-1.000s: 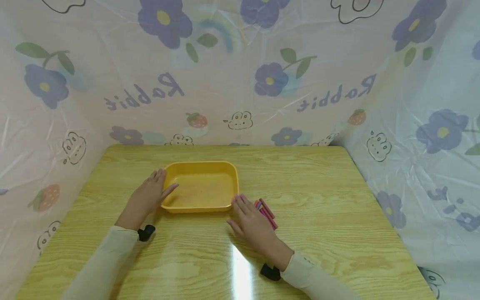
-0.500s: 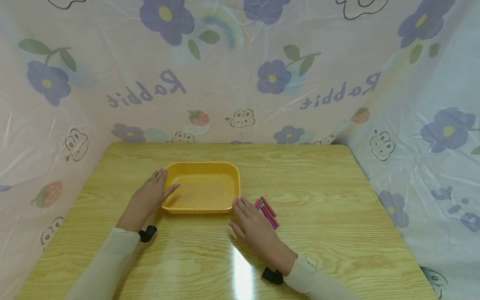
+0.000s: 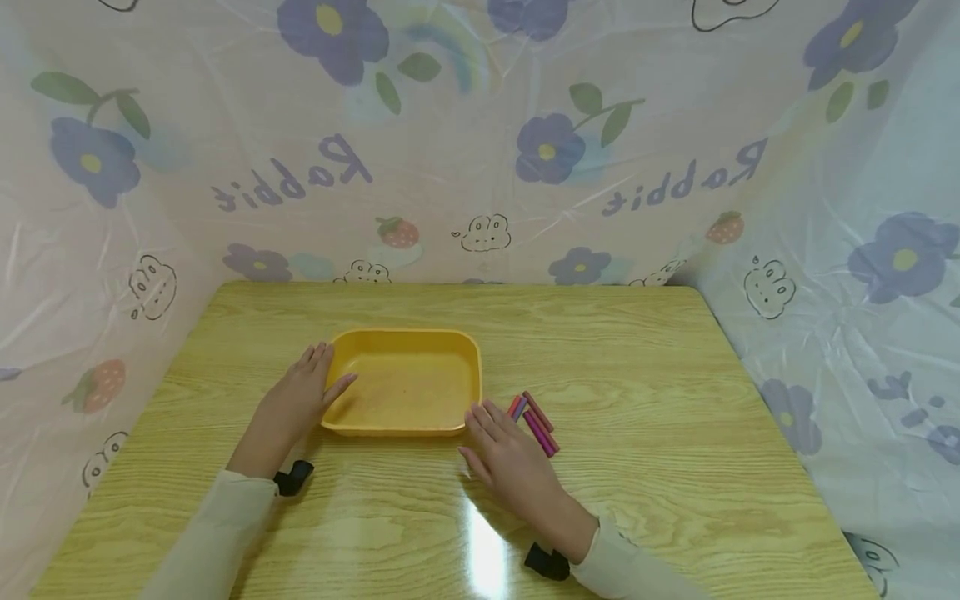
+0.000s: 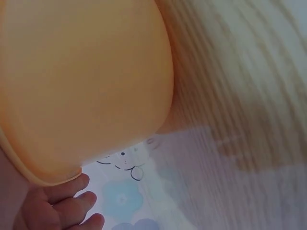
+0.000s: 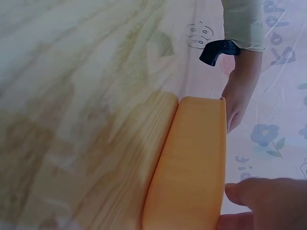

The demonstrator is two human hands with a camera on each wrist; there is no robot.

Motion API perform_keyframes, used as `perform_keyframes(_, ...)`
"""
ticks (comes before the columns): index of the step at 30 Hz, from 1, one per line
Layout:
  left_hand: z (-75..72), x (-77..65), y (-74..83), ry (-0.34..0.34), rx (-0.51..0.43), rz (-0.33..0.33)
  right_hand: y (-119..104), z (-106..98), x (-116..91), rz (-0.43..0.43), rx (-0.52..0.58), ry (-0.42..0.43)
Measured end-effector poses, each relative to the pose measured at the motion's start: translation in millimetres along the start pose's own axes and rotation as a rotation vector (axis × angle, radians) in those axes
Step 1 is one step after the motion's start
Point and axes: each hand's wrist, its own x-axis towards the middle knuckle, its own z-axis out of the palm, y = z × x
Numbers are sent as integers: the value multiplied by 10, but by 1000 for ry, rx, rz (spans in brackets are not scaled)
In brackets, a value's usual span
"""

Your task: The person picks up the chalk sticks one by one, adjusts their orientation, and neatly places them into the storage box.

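Just nudged the shallow yellow rectangular plastic-looking tray [image 3: 405, 387] a bit closer, so I'd guess I'm positioning it. Left hand [image 3: 298, 396] is straight-fingered along its left side, right hand [image 3: 513, 460] likewise at the near right corner, beside thin red-and-purple sticks [image 3: 538, 412].

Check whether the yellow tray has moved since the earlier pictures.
Yes, slightly: in the head view, the yellow tray has come nearer, away from the far edge of the wooden table.
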Motion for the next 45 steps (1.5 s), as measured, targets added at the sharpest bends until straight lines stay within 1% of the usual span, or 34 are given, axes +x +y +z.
perform_keyframes(10,32,-102,9,-4,-34,0,-35,-61,-56,-5,48,47)
perform_keyframes(14,28,-148,30,9,-35,5,-41,-72,-69,-13,51,60)
perform_keyframes(19,28,-210,51,8,-57,-1,-69,-105,-102,-19,62,71)
perform_keyframes(25,37,-261,66,12,-61,-9,-105,-145,-127,-28,61,59)
perform_keyframes(31,52,-292,81,25,-79,4,-121,-168,-147,-27,59,55)
perform_keyframes(40,78,-325,93,70,-66,31,-146,-200,-179,-19,57,34)
perform_keyframes(45,68,-331,101,57,-75,16,-161,-214,-174,-6,74,33)
